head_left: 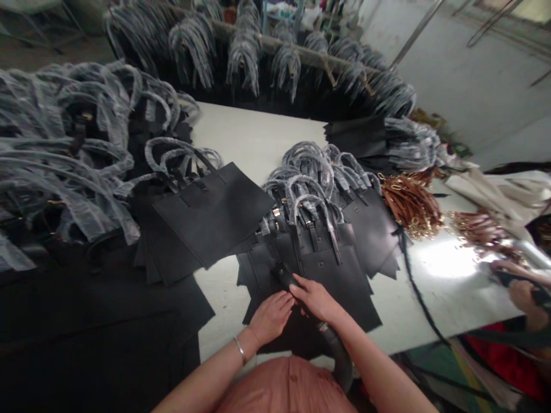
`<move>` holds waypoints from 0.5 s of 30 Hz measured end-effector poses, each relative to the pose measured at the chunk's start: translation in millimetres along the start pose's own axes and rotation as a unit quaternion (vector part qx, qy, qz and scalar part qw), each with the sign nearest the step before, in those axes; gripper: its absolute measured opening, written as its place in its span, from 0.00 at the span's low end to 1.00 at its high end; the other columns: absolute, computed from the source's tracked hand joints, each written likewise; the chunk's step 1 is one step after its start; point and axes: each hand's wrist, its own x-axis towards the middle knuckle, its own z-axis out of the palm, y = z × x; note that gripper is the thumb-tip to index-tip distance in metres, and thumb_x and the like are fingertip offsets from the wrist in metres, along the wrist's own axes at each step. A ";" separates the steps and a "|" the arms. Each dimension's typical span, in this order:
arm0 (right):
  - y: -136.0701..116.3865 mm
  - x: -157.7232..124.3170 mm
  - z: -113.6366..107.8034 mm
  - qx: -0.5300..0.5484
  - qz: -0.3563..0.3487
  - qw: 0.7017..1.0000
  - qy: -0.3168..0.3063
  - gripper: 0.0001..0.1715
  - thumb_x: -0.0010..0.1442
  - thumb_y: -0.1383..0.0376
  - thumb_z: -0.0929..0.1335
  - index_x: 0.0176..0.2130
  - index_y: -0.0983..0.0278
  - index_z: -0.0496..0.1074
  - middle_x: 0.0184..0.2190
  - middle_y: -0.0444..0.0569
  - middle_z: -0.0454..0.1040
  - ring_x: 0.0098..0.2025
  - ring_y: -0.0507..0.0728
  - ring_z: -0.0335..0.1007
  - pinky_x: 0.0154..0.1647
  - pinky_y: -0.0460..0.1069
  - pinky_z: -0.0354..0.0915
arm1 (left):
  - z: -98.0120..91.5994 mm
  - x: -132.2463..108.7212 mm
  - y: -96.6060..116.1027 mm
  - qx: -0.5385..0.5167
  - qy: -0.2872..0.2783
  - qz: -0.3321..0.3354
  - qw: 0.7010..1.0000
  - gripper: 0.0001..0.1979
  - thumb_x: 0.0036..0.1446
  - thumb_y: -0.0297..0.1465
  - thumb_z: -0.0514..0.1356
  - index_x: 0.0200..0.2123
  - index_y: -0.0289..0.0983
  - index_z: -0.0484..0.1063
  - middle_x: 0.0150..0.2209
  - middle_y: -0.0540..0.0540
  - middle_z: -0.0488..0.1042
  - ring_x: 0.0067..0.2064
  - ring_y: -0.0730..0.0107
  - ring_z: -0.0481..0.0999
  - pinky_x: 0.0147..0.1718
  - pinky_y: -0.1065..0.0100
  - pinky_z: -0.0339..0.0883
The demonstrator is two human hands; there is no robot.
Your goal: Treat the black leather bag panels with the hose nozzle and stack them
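Observation:
My right hand (315, 297) is closed on a black bag handle (340, 353), a thick padded tube without wrapping that curves back under my right forearm toward my body. My left hand (270, 316), with a bangle on the wrist, meets it at the same spot, fingers bent and pressed on the handle's end. The fingertips and the underside of the grip are partly hidden. Just beyond my hands lie black bag panels (336, 269) in a loose overlapping pile, their handles (307, 183) wrapped in clear plastic.
More black panels (215, 212) lie to the left, beside a large heap of wrapped handles (86, 132). Brown straps with gold clasps (411, 206) sit at the right of the white table (253, 129). Behind, handles hang on a rail (297, 51). Another person's hand (523, 295) shows at far right.

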 end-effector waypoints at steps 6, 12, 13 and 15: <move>1.0 3.8 17.7 -0.053 -0.057 0.996 0.047 0.33 0.60 0.55 0.64 0.60 0.69 0.66 0.42 0.56 0.80 0.41 0.60 0.78 0.49 0.52 0.67 | 0.3 3.4 2.2 0.028 -0.036 -0.002 0.999 0.15 0.55 0.23 0.55 0.46 0.37 0.71 0.50 0.41 0.72 0.54 0.58 0.68 0.55 0.55 0.62; 8.1 -6.3 7.9 0.101 -0.112 0.980 0.130 0.33 0.58 0.56 0.67 0.61 0.61 0.64 0.44 0.50 0.78 0.41 0.57 0.76 0.44 0.51 0.70 | -7.6 11.6 6.3 0.070 -0.064 -0.002 0.995 0.23 0.51 0.18 0.54 0.50 0.39 0.70 0.50 0.40 0.70 0.52 0.57 0.67 0.52 0.55 0.63; 15.9 -14.2 0.1 0.133 -0.100 0.978 0.123 0.33 0.59 0.56 0.67 0.62 0.60 0.63 0.40 0.48 0.79 0.34 0.55 0.76 0.37 0.49 0.72 | -8.4 13.6 8.1 0.077 -0.062 -0.006 0.995 0.23 0.52 0.18 0.53 0.50 0.39 0.69 0.50 0.40 0.70 0.51 0.58 0.67 0.51 0.55 0.63; 34.5 -29.9 -15.3 0.179 -0.056 0.977 0.104 0.33 0.60 0.54 0.66 0.62 0.59 0.62 0.31 0.44 0.77 0.22 0.51 0.71 0.24 0.46 0.68 | -7.7 18.5 12.6 0.084 -0.055 -0.025 0.995 0.20 0.53 0.18 0.52 0.48 0.38 0.71 0.48 0.40 0.71 0.49 0.58 0.69 0.49 0.55 0.64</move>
